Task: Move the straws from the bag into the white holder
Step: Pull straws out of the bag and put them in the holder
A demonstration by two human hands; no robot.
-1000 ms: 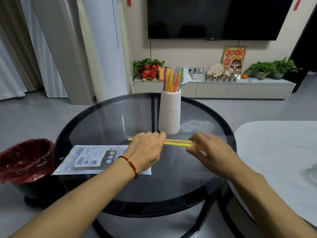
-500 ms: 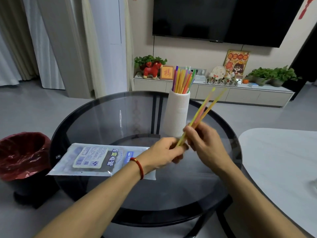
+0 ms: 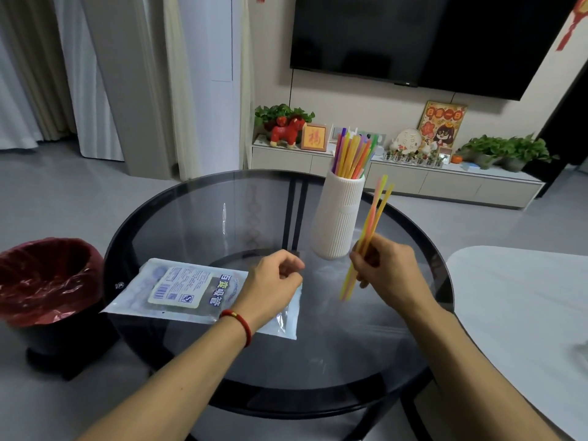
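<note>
Straws [image 3: 369, 230], a thin bunch of yellow and orange ones, stand tilted in the right hand [image 3: 386, 270], pinched low on their length between thumb and fingers. Their tops lean toward the holder [image 3: 339, 218], which suits dropping them in end first. They are just beside the holder, not yet over its mouth. More straws already stand inside it. The left hand [image 3: 272, 283] is loosely curled and holds nothing, hovering over the near end of the bag [image 3: 178, 289]. The bag lies flat on the glass table [image 3: 197, 224]; it may be empty, though the label hides its contents. Next comes lifting the bunch above the rim and letting it slide down.
</note>
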